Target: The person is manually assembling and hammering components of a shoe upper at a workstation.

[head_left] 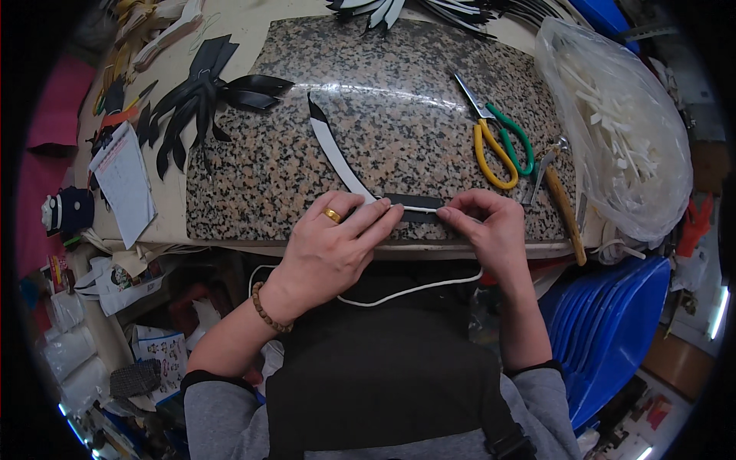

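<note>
A curved strip [333, 149], white-faced with a black edge and pointed black tip, lies on the granite slab. Its near end bends into a flat black section [418, 217] along the slab's front edge. A thin white cord [418, 208] runs lengthwise over that black section. My left hand [330, 238], wearing a ring and a beaded bracelet, presses its fingers on the strip and the cord's left part; its thumb is hidden. My right hand [491, 226] pinches the cord between thumb and forefinger at the black section's right end. More cord [414, 291] loops below the table edge across my dark apron.
Scissors [491, 130] with one yellow and one green handle lie right of centre, beside a wooden-handled hammer [563, 215]. A clear bag of white pieces [613, 130] sits far right. Black strips [203, 100] and a paper pad [123, 184] are left. Blue stacked plastic [606, 330] stands lower right.
</note>
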Demonstrator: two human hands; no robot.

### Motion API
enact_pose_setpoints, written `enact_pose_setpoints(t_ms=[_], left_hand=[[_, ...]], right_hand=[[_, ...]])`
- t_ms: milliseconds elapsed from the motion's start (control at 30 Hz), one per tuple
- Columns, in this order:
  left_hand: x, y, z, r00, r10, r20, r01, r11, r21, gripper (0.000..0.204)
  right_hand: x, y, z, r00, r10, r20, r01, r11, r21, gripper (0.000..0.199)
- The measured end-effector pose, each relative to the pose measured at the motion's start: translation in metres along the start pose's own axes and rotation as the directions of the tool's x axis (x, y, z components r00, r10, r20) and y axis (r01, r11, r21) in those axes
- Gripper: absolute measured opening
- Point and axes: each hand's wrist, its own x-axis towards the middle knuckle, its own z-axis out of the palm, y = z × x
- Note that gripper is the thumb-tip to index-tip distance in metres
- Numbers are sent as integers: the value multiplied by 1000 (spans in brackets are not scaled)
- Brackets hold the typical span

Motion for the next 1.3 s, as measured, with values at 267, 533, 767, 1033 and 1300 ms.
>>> enact_pose_setpoints(t_ms=[267, 533, 767, 1033, 1300], left_hand=[[8, -6, -4, 999, 37, 4, -37, 999, -11, 51], [5, 1, 21, 989, -13, -147, -6, 992, -125, 46], [8, 9, 26, 990, -14, -139, 4, 997, -72, 49], [10, 8, 23, 994, 38, -106, -39, 999, 1, 46], [12, 8, 23, 996, 13, -83, -17, 999, -44, 45]], right_hand=[[3, -29, -4, 983, -178, -48, 125, 835, -535, 21], [50, 16, -26, 878, -363, -312, 24, 685, -728, 42], [67, 31, -38, 884, -401, -241, 84, 643, -761, 33], [-35, 0, -65, 990, 101, 101, -135, 899, 418, 39], [-139, 30, -36, 899, 196, 391, -289, 937, 195, 64]])
